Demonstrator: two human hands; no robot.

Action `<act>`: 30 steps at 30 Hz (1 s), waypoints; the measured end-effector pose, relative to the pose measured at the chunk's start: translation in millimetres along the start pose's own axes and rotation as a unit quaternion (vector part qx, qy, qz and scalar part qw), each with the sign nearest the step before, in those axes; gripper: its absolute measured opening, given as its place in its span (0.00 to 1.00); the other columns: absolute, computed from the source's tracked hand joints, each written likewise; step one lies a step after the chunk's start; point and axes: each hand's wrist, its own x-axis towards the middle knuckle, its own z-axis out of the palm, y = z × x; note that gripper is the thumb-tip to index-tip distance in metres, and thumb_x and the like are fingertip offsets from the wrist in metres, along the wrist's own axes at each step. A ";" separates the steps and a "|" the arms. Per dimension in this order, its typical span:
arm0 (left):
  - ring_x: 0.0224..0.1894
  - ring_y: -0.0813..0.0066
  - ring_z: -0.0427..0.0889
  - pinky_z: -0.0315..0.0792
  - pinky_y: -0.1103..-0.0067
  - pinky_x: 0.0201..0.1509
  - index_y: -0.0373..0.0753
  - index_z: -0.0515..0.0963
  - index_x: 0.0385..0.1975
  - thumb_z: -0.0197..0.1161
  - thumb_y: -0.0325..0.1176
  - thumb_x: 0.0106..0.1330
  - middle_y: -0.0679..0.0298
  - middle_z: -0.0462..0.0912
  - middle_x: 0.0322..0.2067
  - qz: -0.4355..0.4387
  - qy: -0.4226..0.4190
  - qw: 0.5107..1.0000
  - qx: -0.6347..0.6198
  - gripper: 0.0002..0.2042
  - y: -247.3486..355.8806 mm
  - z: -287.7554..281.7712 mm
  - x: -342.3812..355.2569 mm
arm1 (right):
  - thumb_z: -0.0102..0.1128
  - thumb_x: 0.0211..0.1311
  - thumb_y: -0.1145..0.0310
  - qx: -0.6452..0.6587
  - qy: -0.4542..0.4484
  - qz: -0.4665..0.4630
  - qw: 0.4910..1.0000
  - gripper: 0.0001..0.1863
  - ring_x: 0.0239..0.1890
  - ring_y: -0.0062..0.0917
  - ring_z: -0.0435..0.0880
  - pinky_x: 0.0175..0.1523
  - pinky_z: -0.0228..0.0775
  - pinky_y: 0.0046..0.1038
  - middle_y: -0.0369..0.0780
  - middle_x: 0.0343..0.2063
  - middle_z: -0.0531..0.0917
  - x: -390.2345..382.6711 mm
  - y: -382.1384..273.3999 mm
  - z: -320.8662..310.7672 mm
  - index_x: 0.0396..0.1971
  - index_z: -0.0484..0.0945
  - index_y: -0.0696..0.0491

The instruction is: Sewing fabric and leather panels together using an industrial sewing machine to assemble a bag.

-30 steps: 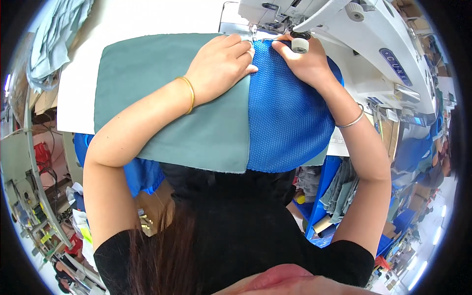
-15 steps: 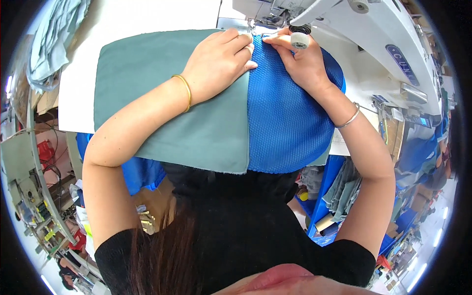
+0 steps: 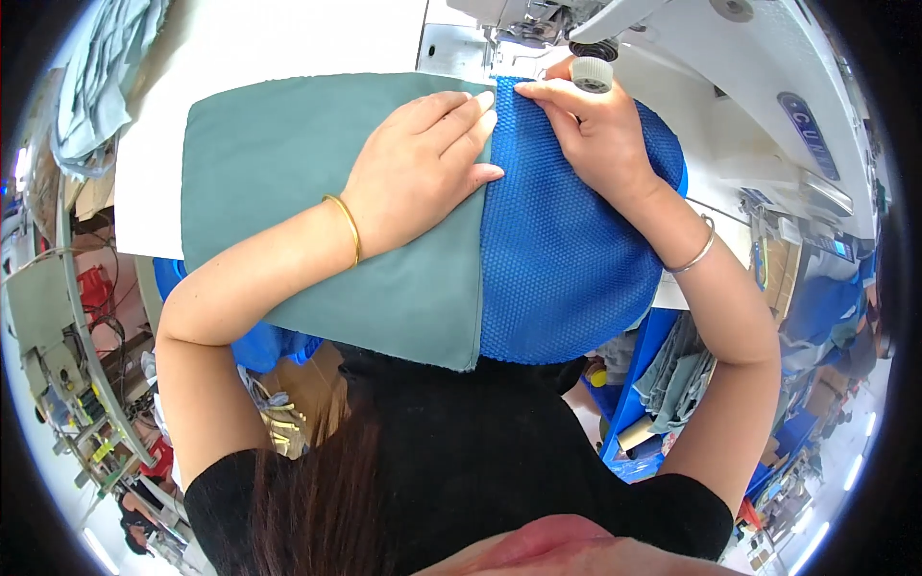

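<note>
A green fabric panel (image 3: 279, 144) lies on the white sewing table, its right edge meeting a blue mesh fabric piece (image 3: 557, 259). My left hand (image 3: 418, 168) rests flat on the green panel, fingers stretched toward the far end of the seam line and thumb reaching onto the blue mesh. At the far edge of the mesh, my right hand (image 3: 605, 139) pinches the material between thumb and forefinger; the other fingers are partly hidden behind a machine knob (image 3: 592, 74). Just beyond the fabric's far edge is the sewing machine's presser foot (image 3: 489, 60).
The white sewing machine arm (image 3: 711, 58) stands over the far right. Grey-green cloth pieces (image 3: 106, 91) hang at the upper left. Below the table, a blue shelf (image 3: 629, 394) holds more folded green cloth (image 3: 677, 370). Cluttered racks (image 3: 82, 384) line the left.
The fabric has shifted toward me, baring more of the metal plate by the presser foot. My left hand has slid nearer and its fingers have straightened. The right hand has come slightly nearer too.
</note>
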 end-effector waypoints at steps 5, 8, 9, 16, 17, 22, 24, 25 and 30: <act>0.56 0.56 0.78 0.75 0.66 0.59 0.31 0.76 0.56 0.70 0.41 0.61 0.55 0.80 0.56 0.004 0.005 1.000 0.010 0.26 0.3 1.4 2.7 | 0.67 0.55 0.76 0.002 0.001 0.004 1.000 0.08 0.36 0.38 0.80 0.44 0.74 0.37 0.43 0.29 0.77 -0.7 -0.2 0.8 0.34 0.89 0.51; 0.56 0.56 0.78 0.75 0.66 0.59 0.31 0.76 0.55 0.70 0.41 0.61 0.54 0.80 0.56 0.006 0.008 1.000 0.012 0.26 -0.7 1.5 5.8 | 0.66 0.56 0.76 0.003 -0.001 0.001 1.000 0.07 0.38 0.39 0.80 0.46 0.75 0.38 0.44 0.30 0.78 -0.5 -0.5 0.1 0.34 0.89 0.51; 0.56 0.56 0.78 0.75 0.66 0.59 0.31 0.76 0.55 0.70 0.41 0.61 0.54 0.80 0.56 0.006 0.007 1.000 0.012 0.26 -0.5 1.4 6.4 | 0.66 0.56 0.76 0.004 -0.001 0.002 1.000 0.07 0.38 0.39 0.80 0.46 0.75 0.38 0.44 0.30 0.78 -0.6 -0.8 0.0 0.34 0.89 0.51; 0.55 0.56 0.79 0.75 0.66 0.59 0.30 0.76 0.55 0.69 0.41 0.61 0.54 0.80 0.56 0.009 0.005 1.000 0.020 0.26 0.7 1.6 9.5 | 0.67 0.55 0.75 -0.003 -0.002 0.003 1.000 0.07 0.39 0.39 0.81 0.47 0.75 0.38 0.45 0.31 0.79 -1.1 -1.8 -0.7 0.34 0.89 0.52; 0.55 0.56 0.79 0.75 0.66 0.59 0.30 0.76 0.54 0.69 0.41 0.61 0.54 0.80 0.56 0.010 0.008 1.000 0.020 0.26 0.9 1.6 9.7 | 0.67 0.55 0.75 -0.002 -0.005 0.004 1.000 0.07 0.39 0.39 0.81 0.47 0.75 0.38 0.45 0.32 0.80 -1.2 -1.6 -0.7 0.34 0.89 0.52; 0.56 0.57 0.78 0.74 0.66 0.60 0.30 0.77 0.52 0.69 0.41 0.61 0.54 0.79 0.55 0.007 -0.001 0.999 0.034 0.24 1.1 2.5 13.3 | 0.67 0.55 0.76 -0.001 -0.012 -0.009 1.000 0.09 0.37 0.40 0.81 0.47 0.75 0.37 0.44 0.32 0.81 2.7 -0.5 -2.4 0.36 0.88 0.52; 0.56 0.57 0.77 0.74 0.66 0.60 0.30 0.77 0.51 0.69 0.41 0.61 0.54 0.79 0.55 0.002 -0.007 0.999 0.041 0.24 0.6 2.2 16.2 | 0.66 0.54 0.77 0.001 -0.008 -0.030 1.000 0.10 0.37 0.40 0.80 0.46 0.75 0.37 0.44 0.32 0.81 5.6 1.5 -2.2 0.37 0.88 0.52; 0.56 0.57 0.77 0.73 0.66 0.61 0.30 0.77 0.51 0.69 0.41 0.61 0.54 0.79 0.54 0.002 -0.010 0.999 0.047 0.23 0.0 2.6 17.6 | 0.66 0.54 0.77 -0.012 -0.007 -0.029 0.999 0.10 0.36 0.40 0.80 0.46 0.75 0.37 0.44 0.31 0.82 6.1 3.0 -1.5 0.37 0.88 0.52; 0.56 0.57 0.77 0.74 0.66 0.61 0.30 0.78 0.48 0.70 0.41 0.60 0.54 0.79 0.53 0.002 -0.004 0.999 0.041 0.22 -5.5 3.2 20.8 | 0.67 0.59 0.79 -0.073 -0.049 -0.021 0.996 0.14 0.33 0.33 0.85 0.40 0.79 0.28 0.42 0.37 0.84 6.9 12.6 -2.6 0.43 0.88 0.46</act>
